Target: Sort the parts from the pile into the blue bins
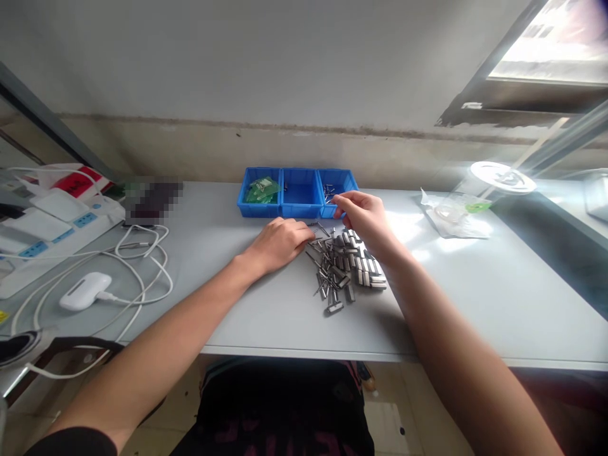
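Observation:
A heap of small metal parts (pixel 346 269), thin pins and blocky silver pieces, lies on the grey table (pixel 498 297). My left hand (pixel 280 242) rests knuckles-up at the heap's left edge, fingers curled onto the pins. My right hand (pixel 363 214) hovers at the front rim of the right blue bin (pixel 342 182), fingertips pinched together on something too small to make out. That bin holds a few pins. The middle blue bin (pixel 299 193) looks bare, and the left blue bin (pixel 260 190) holds green pieces.
A white power strip (pixel 61 231), looping white cables (pixel 142 266) and a white charging case (pixel 85 290) lie at the left. A clear plastic bag (pixel 453 212) sits at the right, near a round white lid (pixel 502 176). A wall stands behind the bins.

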### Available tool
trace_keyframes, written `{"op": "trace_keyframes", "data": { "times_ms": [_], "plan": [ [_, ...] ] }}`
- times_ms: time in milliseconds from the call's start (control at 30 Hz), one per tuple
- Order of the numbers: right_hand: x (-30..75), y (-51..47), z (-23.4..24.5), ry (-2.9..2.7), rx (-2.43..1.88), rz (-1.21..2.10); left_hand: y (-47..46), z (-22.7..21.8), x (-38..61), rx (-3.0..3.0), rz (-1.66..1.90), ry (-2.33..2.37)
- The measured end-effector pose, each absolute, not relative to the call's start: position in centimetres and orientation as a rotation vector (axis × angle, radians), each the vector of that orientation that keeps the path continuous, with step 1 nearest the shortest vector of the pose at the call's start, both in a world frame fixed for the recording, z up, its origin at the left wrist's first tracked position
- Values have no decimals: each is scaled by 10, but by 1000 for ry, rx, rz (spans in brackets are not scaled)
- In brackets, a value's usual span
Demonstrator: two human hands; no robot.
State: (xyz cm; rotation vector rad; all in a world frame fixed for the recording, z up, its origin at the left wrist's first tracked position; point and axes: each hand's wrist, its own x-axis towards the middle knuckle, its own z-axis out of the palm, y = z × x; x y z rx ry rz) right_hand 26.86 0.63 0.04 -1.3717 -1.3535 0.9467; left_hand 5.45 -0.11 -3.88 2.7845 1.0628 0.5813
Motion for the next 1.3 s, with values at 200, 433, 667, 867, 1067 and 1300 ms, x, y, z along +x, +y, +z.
{"op": "trace_keyframes", "data": {
  "times_ms": [200, 433, 667, 867, 1067, 1300],
  "plan": [
    [268, 6, -1, -1376, -1366, 939, -1, -40, 54, 2798, 633, 1039],
    [266, 6, -1, -1417, -1360, 926, -1, -44, 63, 2792, 609, 1112],
    [266, 5, -3, -1485, -1377, 882, 0, -41, 58, 2795, 686, 1149],
    [268, -2, 3, -1756, -1458, 687, 2, -37, 53, 2638, 1114, 1163],
    [264, -9, 8, -1857, -1410, 860, 2, -34, 52, 2578, 1373, 1173],
    [258, -7, 2, -1893, -1291, 941, 1, -32, 54, 2560, 1458, 1143]
  ]
}}
